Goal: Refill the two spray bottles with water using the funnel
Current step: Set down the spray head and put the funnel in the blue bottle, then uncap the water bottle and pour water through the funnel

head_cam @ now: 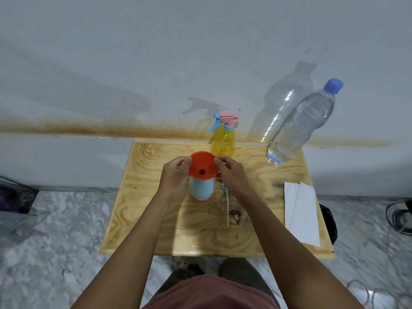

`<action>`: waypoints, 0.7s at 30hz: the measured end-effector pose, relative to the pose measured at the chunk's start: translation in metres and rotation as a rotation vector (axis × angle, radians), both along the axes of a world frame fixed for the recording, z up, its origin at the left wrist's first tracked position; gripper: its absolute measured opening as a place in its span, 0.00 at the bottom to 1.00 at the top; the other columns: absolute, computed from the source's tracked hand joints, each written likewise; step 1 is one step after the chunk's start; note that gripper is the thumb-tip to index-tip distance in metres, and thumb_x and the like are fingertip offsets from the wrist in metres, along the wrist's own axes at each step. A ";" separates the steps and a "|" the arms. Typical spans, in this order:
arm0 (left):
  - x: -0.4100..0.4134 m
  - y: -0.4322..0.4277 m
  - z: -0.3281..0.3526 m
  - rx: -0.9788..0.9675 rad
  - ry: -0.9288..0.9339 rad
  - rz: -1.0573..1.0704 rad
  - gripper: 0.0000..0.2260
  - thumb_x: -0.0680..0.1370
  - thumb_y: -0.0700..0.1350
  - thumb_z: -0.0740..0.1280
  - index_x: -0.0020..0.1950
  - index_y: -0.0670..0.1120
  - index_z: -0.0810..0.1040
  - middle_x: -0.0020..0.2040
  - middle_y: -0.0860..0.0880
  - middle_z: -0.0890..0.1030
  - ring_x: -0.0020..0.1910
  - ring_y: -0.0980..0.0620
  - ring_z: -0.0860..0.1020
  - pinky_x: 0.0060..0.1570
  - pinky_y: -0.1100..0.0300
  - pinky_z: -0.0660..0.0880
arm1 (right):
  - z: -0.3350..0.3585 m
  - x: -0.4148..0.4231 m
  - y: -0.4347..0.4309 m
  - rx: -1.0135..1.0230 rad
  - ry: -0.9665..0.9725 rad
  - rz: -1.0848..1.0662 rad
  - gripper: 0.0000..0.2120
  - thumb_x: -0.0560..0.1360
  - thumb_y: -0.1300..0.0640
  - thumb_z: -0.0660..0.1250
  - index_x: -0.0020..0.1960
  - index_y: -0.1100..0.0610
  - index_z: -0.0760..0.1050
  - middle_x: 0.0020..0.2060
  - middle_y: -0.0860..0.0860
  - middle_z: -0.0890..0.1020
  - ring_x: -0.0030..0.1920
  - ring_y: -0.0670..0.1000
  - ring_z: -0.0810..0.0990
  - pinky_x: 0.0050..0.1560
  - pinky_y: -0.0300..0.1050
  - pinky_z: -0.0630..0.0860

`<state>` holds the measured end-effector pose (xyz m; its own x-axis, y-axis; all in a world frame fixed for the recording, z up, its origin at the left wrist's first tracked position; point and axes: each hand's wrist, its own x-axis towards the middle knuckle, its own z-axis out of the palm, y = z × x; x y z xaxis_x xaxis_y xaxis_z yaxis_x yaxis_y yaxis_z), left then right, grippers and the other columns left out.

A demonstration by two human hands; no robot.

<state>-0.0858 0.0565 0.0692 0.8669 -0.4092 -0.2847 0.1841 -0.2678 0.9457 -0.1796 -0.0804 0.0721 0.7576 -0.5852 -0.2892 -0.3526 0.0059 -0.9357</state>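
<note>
The orange funnel (201, 166) sits in the neck of the blue spray bottle (200, 189), mid-tabletop (156, 219). The left hand (176, 175) and right hand (234, 175) each pinch the funnel's rim with curled fingertips, 1 on either side.

Likely risks:
- The funnel looks wide for the bottle. Once both hands let go, it could tilt, spilling water or tipping the bottle.
- The water bottle (301, 123), behind and right of the blue bottle, is capped and heavy. Pouring with 1 hand may overshoot.
- The dip tube (227, 206), just right of the blue bottle, could be knocked off.
- The yellow spray bottle (223, 141), just behind, has its sprayer on.
</note>
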 end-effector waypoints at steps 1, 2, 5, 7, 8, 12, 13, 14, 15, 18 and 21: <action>-0.001 0.000 0.000 0.003 0.003 0.005 0.10 0.82 0.48 0.65 0.44 0.53 0.83 0.47 0.44 0.85 0.52 0.39 0.83 0.53 0.37 0.79 | -0.001 0.000 0.001 0.010 0.005 0.000 0.14 0.83 0.51 0.61 0.62 0.58 0.77 0.46 0.50 0.82 0.44 0.43 0.82 0.41 0.34 0.80; -0.001 -0.001 0.001 0.003 0.009 0.012 0.10 0.82 0.48 0.65 0.43 0.53 0.83 0.45 0.46 0.85 0.52 0.40 0.83 0.54 0.37 0.79 | -0.002 -0.001 0.002 0.015 0.008 -0.002 0.14 0.83 0.51 0.60 0.62 0.58 0.76 0.47 0.50 0.82 0.44 0.43 0.81 0.41 0.35 0.80; -0.001 -0.004 0.001 0.007 0.036 0.030 0.09 0.81 0.48 0.65 0.44 0.52 0.83 0.44 0.51 0.85 0.52 0.43 0.83 0.54 0.39 0.80 | -0.002 -0.001 0.004 0.018 0.008 -0.013 0.14 0.84 0.51 0.58 0.62 0.57 0.77 0.48 0.50 0.81 0.45 0.43 0.80 0.41 0.34 0.78; -0.002 -0.004 0.000 0.016 0.039 0.032 0.09 0.81 0.50 0.65 0.44 0.52 0.83 0.45 0.50 0.85 0.51 0.45 0.83 0.55 0.39 0.80 | -0.001 -0.001 0.004 0.025 0.006 -0.024 0.15 0.84 0.52 0.58 0.62 0.58 0.77 0.48 0.50 0.81 0.44 0.43 0.80 0.37 0.31 0.77; -0.001 -0.003 -0.002 0.021 0.033 0.035 0.09 0.81 0.50 0.65 0.44 0.53 0.83 0.46 0.51 0.85 0.51 0.46 0.83 0.55 0.40 0.80 | -0.001 -0.001 0.004 0.023 0.007 -0.023 0.15 0.84 0.52 0.58 0.62 0.59 0.77 0.48 0.51 0.81 0.44 0.43 0.80 0.36 0.30 0.76; 0.001 -0.001 -0.003 0.025 0.028 0.033 0.08 0.78 0.54 0.67 0.44 0.53 0.83 0.45 0.50 0.85 0.50 0.47 0.83 0.53 0.42 0.81 | 0.002 -0.002 0.002 0.011 -0.002 -0.022 0.15 0.84 0.52 0.58 0.62 0.60 0.77 0.50 0.52 0.83 0.45 0.45 0.82 0.40 0.32 0.77; 0.002 0.000 -0.003 0.026 0.023 0.026 0.09 0.76 0.56 0.67 0.46 0.53 0.83 0.45 0.50 0.85 0.49 0.47 0.83 0.52 0.43 0.81 | 0.002 -0.003 0.000 0.001 -0.005 -0.024 0.15 0.84 0.52 0.58 0.61 0.59 0.78 0.50 0.52 0.83 0.46 0.48 0.83 0.42 0.34 0.78; 0.003 0.001 -0.001 0.031 0.006 0.017 0.11 0.75 0.58 0.67 0.47 0.53 0.83 0.46 0.50 0.85 0.49 0.48 0.82 0.49 0.47 0.81 | 0.003 -0.004 -0.002 -0.017 0.000 -0.023 0.15 0.84 0.52 0.58 0.60 0.59 0.78 0.49 0.52 0.84 0.48 0.50 0.83 0.43 0.37 0.78; 0.003 0.001 0.002 0.047 -0.029 0.012 0.12 0.74 0.58 0.66 0.49 0.52 0.83 0.47 0.50 0.84 0.50 0.49 0.82 0.46 0.52 0.79 | 0.004 -0.005 -0.005 -0.042 0.009 -0.021 0.14 0.84 0.51 0.58 0.60 0.58 0.78 0.49 0.51 0.84 0.48 0.51 0.83 0.43 0.38 0.78; 0.006 -0.001 0.020 0.098 -0.224 0.043 0.12 0.78 0.55 0.67 0.55 0.49 0.81 0.51 0.50 0.81 0.52 0.51 0.79 0.44 0.60 0.75 | 0.012 -0.013 -0.017 -0.184 0.029 -0.006 0.15 0.84 0.50 0.58 0.62 0.57 0.77 0.50 0.51 0.83 0.48 0.49 0.83 0.42 0.37 0.76; 0.006 -0.016 0.055 0.042 -0.441 0.031 0.09 0.79 0.50 0.67 0.57 0.49 0.80 0.51 0.52 0.80 0.50 0.54 0.78 0.46 0.63 0.74 | 0.030 -0.026 -0.035 -0.317 -0.004 -0.037 0.15 0.83 0.51 0.59 0.63 0.56 0.78 0.49 0.48 0.83 0.47 0.46 0.83 0.47 0.39 0.77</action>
<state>-0.0800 0.0408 0.1245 0.9208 -0.3773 0.0991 -0.2259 -0.3087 0.9239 -0.2054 -0.1154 0.1016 0.7347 -0.6730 -0.0850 -0.3539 -0.2734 -0.8944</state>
